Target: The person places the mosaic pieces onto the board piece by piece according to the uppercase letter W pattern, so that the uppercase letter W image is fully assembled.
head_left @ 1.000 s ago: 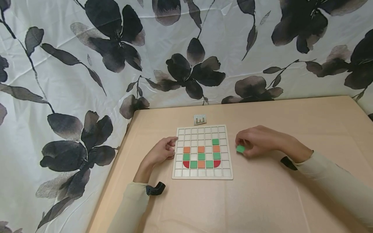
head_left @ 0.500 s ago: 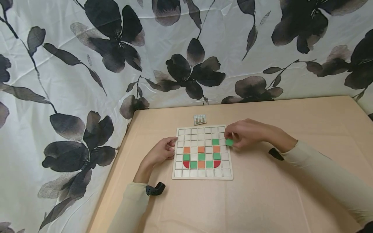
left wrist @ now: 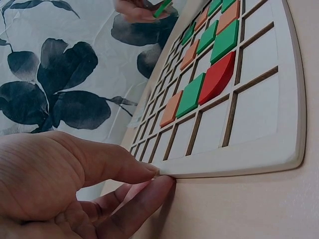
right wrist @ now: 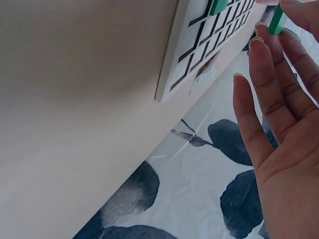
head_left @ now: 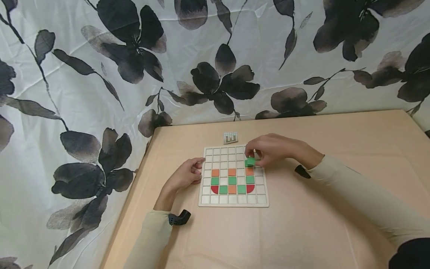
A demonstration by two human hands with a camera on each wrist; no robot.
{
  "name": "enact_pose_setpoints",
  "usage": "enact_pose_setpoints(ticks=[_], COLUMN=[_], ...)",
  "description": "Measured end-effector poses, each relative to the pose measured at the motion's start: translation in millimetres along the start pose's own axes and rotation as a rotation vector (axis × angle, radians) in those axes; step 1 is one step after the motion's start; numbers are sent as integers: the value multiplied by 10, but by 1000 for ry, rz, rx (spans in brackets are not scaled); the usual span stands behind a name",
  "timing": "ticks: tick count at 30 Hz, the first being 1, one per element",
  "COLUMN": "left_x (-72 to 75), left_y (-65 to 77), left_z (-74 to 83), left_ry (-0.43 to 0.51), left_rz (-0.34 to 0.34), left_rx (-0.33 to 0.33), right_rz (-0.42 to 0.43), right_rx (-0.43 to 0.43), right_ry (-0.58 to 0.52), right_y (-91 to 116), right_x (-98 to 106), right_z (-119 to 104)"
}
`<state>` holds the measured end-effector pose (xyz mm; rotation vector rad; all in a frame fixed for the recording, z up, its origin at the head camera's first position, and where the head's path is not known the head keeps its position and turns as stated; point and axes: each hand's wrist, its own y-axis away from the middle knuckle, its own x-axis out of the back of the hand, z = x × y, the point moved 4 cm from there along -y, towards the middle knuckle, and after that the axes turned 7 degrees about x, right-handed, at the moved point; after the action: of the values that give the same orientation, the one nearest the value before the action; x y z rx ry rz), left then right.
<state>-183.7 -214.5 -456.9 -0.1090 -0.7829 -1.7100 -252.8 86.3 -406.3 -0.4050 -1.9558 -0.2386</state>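
A pale wooden grid board point(head_left: 233, 205) lies on the table. My left hand point(head_left: 183, 176) holds its left edge, thumb and finger meeting at the rim in the left wrist view. Between thumb and fingertips my right hand point(head_left: 277, 147) pinches a green square tile point(right wrist: 277, 21), held above the upper right of the board. That tile partly covers another green tile in the grid in the head view. Lower down sit several green tiles point(head_left: 232, 181), orange tiles point(head_left: 231, 172) and two red tiles with one rounded corner point(head_left: 250, 189).
A small card point(head_left: 230, 138) with a printed grid pattern lies just behind the board. The light wooden table point(head_left: 302, 231) ends at the back against a white cloth point(head_left: 188, 45) with dark flowers. Black straps circle both wrists.
My right hand has moved left with the green tile, from beside the board to over its upper right squares. The left hand has stayed at the board's edge.
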Motion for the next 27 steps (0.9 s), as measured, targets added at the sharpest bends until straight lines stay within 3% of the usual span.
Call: enact_pose_setpoints(ticks=[8, 27], left_x=[13, 22], left_y=[-10, 5], left_z=[-7, -20], left_ry=[6, -4], left_rz=[3, 0], left_rx=[1, -7], right_rz=[-2, -29], right_rx=[43, 47], right_ry=[-18, -25], right_y=[-184, -549], right_x=[-4, -112], right_z=[-19, -77])
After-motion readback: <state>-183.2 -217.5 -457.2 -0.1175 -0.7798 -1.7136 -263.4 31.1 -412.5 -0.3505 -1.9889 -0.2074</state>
